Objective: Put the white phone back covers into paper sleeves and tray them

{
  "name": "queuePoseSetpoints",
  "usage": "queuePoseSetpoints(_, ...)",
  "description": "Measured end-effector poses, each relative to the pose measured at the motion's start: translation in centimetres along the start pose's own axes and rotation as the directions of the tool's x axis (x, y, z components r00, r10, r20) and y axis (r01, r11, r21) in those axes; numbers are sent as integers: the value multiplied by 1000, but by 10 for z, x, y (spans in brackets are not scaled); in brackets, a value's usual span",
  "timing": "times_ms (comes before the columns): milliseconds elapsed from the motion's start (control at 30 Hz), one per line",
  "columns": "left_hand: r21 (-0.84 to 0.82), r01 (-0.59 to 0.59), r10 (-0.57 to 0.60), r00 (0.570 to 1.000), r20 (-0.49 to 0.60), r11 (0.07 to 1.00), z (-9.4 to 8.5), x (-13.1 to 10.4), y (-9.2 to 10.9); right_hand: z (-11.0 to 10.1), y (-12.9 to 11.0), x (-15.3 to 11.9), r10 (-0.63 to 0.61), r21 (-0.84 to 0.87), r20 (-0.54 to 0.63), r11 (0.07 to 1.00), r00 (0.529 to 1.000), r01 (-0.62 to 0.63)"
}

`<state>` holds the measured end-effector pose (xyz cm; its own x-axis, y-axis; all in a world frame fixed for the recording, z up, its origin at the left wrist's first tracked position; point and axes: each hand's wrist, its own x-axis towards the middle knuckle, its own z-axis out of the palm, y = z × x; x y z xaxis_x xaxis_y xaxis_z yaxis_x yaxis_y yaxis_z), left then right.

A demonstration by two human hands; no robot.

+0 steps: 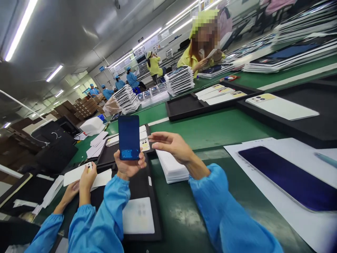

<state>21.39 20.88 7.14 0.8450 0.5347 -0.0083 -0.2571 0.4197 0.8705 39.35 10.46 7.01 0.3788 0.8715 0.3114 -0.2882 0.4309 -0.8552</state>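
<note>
My left hand [128, 166] is closed around the lower end of a smartphone [129, 135], held upright with its dark blue screen towards me. To the right of the phone, my right hand [172, 146] is raised with fingers stretched out, apart from the phone and holding nothing. Below that hand, a stack of white sheets or thin boxes [173, 170] rests on the green table. A white flat piece with faint round marks [138, 216] lies in the black tray [155, 225] under my left forearm.
At left, a co-worker's hands [88, 177] hold a white phone-shaped piece [76, 174], close to my left arm. A large dark-screened phone [286, 175] lies on white paper [252, 207] at right. Black trays [181, 107] and tall stacks [180, 80] line the far side, where another person [202, 45] sits.
</note>
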Motion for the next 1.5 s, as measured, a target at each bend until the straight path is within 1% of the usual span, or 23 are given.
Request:
queuePoseSetpoints(67,-115,43,-40,999,34,992,23,-11,-21,4,12,0,61,229,302,964,951,-134)
queuePoseSetpoints(133,-172,103,-93,994,65,980,37,-18,-35,8,20,-2,45,320,494,919,869,-230)
queuePoseSetpoints(200,-187,160,-143,985,100,969,44,-23,-45,10,26,-5,50,329,569,901,821,-283)
queuePoseSetpoints(400,-150,203,-182,973,141,968,42,-29,-62,17,35,-10,63,304,662,888,746,-345)
queuePoseSetpoints(467,-130,206,-187,972,142,970,42,-29,-61,20,35,-10,65,306,644,891,762,-335)
queuePoseSetpoints(567,-91,239,-227,966,127,967,42,-25,-52,18,27,-11,60,309,545,913,836,-267)
queuePoseSetpoints(633,-3,232,-232,972,46,973,41,-20,-46,11,17,-10,-2,346,419,925,908,-158)
queuePoseSetpoints(700,219,166,-149,985,-92,961,42,-15,-45,0,3,-8,-87,378,248,926,965,-13)
queuePoseSetpoints(733,392,117,-67,988,-139,912,42,-12,-47,-7,-4,-8,-126,377,159,924,979,58)
queuePoseSetpoints(767,590,59,34,989,-146,805,44,-9,-51,-13,-11,-8,-161,364,77,923,984,123)
queuePoseSetpoints(800,774,-1,129,986,-104,633,46,-7,-55,-19,-17,-8,-191,342,9,923,982,176)
queuePoseSetpoints(833,907,-56,193,981,-28,418,48,-4,-61,-24,-22,-9,-217,314,-42,924,975,219)
queuePoseSetpoints(867,975,-100,215,975,56,198,51,0,-66,-29,-27,-9,-241,285,-80,924,967,254)
queuePoseSetpoints(900,992,-128,204,971,125,4,54,3,-70,-32,-31,-11,-263,257,-105,924,959,282)
queuePoseSetpoints(967,952,-141,112,978,177,-270,61,11,-75,-34,-36,-13,-290,217,-127,925,948,312)
queuePoseSetpoints(1000,926,-140,52,984,169,-352,63,15,-76,-34,-38,-14,-293,209,-133,926,947,315)
queuePoseSetpoints(1067,897,-140,-41,990,135,-419,66,21,-74,-31,-41,-16,-278,209,-139,930,950,302)
queuePoseSetpoints(1133,911,-135,-68,991,118,-390,65,25,-70,-28,-43,-16,-257,203,-144,937,956,283)
queuePoseSetpoints(1200,943,-123,-25,992,121,-311,62,27,-68,-25,-45,-17,-237,173,-148,950,960,261)
queuePoseSetpoints(1267,974,-101,46,993,113,-201,57,28,-68,-23,-47,-18,-217,134,-155,962,964,238)
queuePoseSetpoints(1367,999,-34,111,993,34,7,51,30,-68,-22,-47,-19,-204,108,-153,969,967,221)
queuePoseSetpoints(1433,991,5,89,996,-17,137,49,31,-65,-22,-47,-19,-214,113,-135,967,967,230)
queuePoseSetpoints(1500,975,29,42,998,-39,219,48,33,-61,-22,-46,-18,-229,126,-115,962,967,243)
